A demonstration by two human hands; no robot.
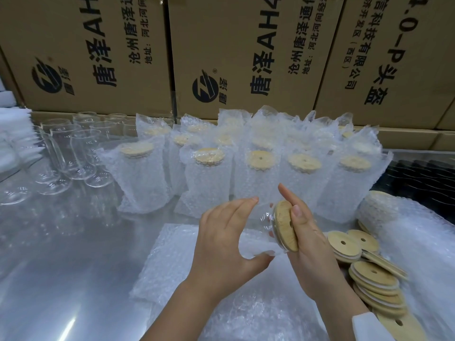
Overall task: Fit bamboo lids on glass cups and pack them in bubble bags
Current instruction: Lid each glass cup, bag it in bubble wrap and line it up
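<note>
A glass cup (267, 221) lies on its side in the air between my hands, its mouth to the right, capped by a round bamboo lid (283, 225). My right hand (309, 239) presses flat against the lid's face, thumb near its centre hole. My left hand (227, 242) curls around the cup's body and pinches a bubble bag (256, 249) under it. Loose bamboo lids (374, 279) are piled to the right. A stack of flat bubble bags (172, 262) lies under my hands.
Several packed cups in bubble bags (258, 173) stand in rows behind my hands. Bare glass cups (78, 156) stand at the left on the steel table (61, 267). Cardboard boxes (234, 52) wall off the back. More bubble wrap (423, 242) lies at the right.
</note>
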